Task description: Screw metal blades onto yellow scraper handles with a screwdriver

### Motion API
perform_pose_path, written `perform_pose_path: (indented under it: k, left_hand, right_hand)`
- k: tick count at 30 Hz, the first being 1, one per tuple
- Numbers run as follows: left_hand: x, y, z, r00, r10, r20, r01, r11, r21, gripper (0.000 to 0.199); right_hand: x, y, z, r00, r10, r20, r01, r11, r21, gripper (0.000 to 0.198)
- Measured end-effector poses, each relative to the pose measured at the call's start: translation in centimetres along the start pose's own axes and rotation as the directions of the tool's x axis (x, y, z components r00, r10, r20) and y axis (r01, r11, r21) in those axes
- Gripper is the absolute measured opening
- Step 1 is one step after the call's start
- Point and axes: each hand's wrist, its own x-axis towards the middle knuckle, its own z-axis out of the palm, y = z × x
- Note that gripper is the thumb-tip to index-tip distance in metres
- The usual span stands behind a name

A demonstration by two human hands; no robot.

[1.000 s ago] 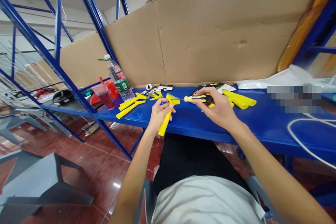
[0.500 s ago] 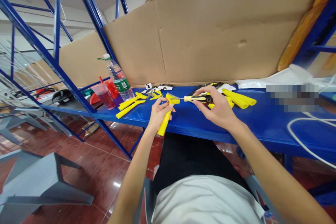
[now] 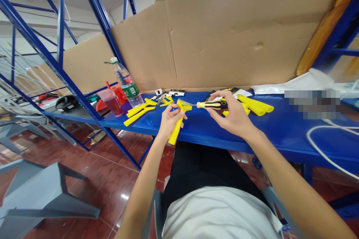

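Note:
My left hand (image 3: 169, 120) is closed round a yellow plastic scraper-like tool (image 3: 176, 131), whose handle slants down past the front edge of the table. In my right hand (image 3: 234, 114) is a screwdriver (image 3: 212, 104) with a cream and black handle. Its shaft points left, and the tip meets the wide head of the yellow tool. Whether the tip sits in a screw is too small to tell. Left of my left hand lie more yellow tools (image 3: 139, 116). Beyond my right hand are loose yellow handles (image 3: 255, 105), partly hidden by the fingers.
A water bottle (image 3: 129, 86) and a cup of red drink (image 3: 112, 104) stand at the left of the blue table (image 3: 202, 129). Small packets (image 3: 176, 92) lie along the cardboard wall (image 3: 218, 41). A white cable (image 3: 314, 140) loops at the right. A grey stool (image 3: 47, 190) is on the floor.

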Motion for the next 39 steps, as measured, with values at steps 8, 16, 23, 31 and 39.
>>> perform_pose_path:
  k: [8,16,23,31,39]
  left_hand:
    - [0.0,-0.1,-0.1,1.0,-0.001,0.003,0.001,1.0,0.002,0.061]
    - [-0.2,0.1,0.1,1.0,-0.003,-0.002,0.003,1.0,-0.002,0.062]
    - [0.0,0.2,0.1,0.999,-0.005,-0.035,0.004,1.0,-0.017,0.064]
    - [0.1,0.0,-0.2,1.0,0.018,-0.009,-0.018,1.0,-0.012,0.058]
    - [0.1,-0.2,-0.2,0.999,0.042,-0.015,-0.042,0.999,-0.018,0.056]
  right_hand:
    - [0.0,1.4,0.3,0.996,0.002,-0.088,-0.011,0.994,-0.104,0.034]
    - [-0.1,0.1,0.1,0.998,0.04,-0.04,-0.041,0.999,-0.014,0.036]
    - [-0.2,0.9,0.3,0.999,0.014,-0.035,-0.014,1.0,0.001,0.033]
    - [0.0,0.6,0.2,0.999,0.026,-0.039,-0.028,0.999,-0.047,0.035]
    - [-0.3,0.8,0.2,1.0,0.005,-0.008,-0.005,1.0,0.006,0.029]
